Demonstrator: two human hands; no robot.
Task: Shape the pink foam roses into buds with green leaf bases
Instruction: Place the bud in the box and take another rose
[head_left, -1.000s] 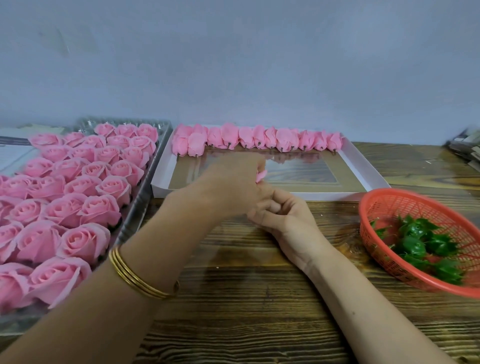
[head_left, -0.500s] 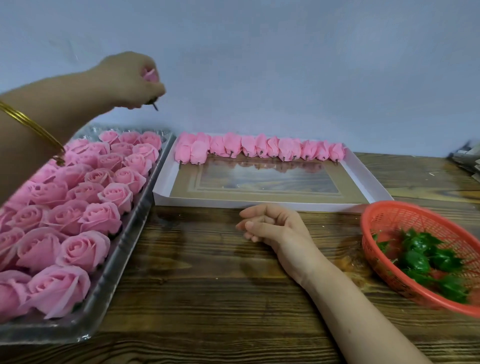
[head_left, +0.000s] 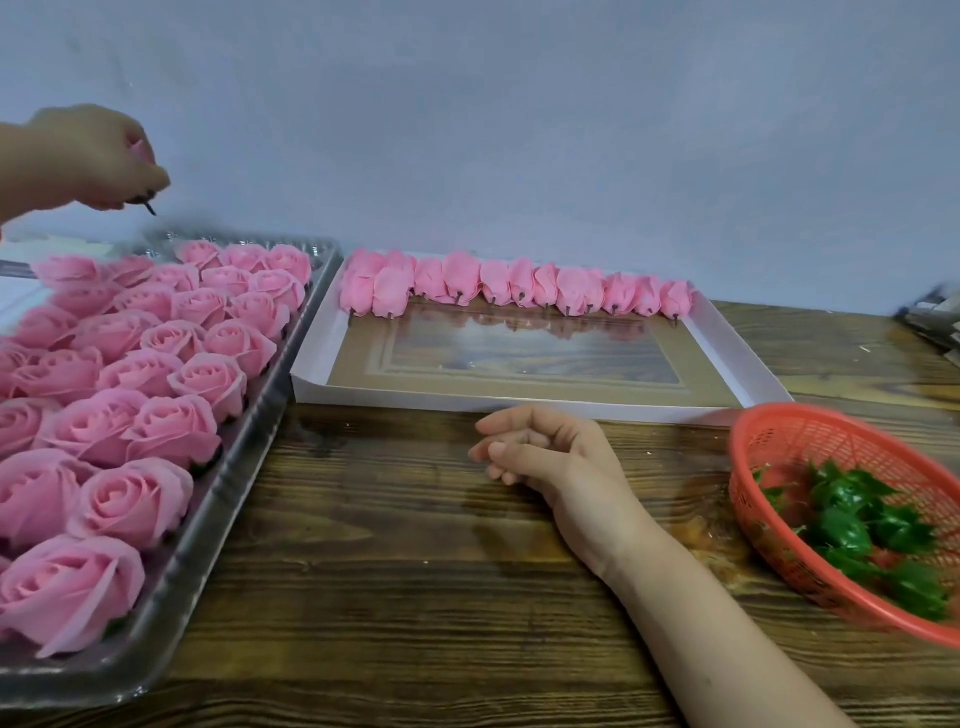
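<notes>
While the left grip (head_left: 88, 156) hangs raised over the desk's far left corner, its fingers are clamped round a pink bud (head_left: 136, 148), a dark stem tip poking out below. Whether a leaf base is on it I cannot tell, as the fist hides most of it. The right grip (head_left: 550, 457) rests mid-desk, loosely curled and empty. Done, by my reading: one row of buds (head_left: 519, 288) along the far wall of the white box (head_left: 519, 402). Left to do: a nearly full tray (head_left: 244, 467) of open roses (head_left: 171, 431) at the left edge, with leaf bases (head_left: 852, 525) waiting in the red basket (head_left: 769, 441) at the right edge. A second ago both grips met mid-desk; since then the left has lifted away and the right has stayed.
</notes>
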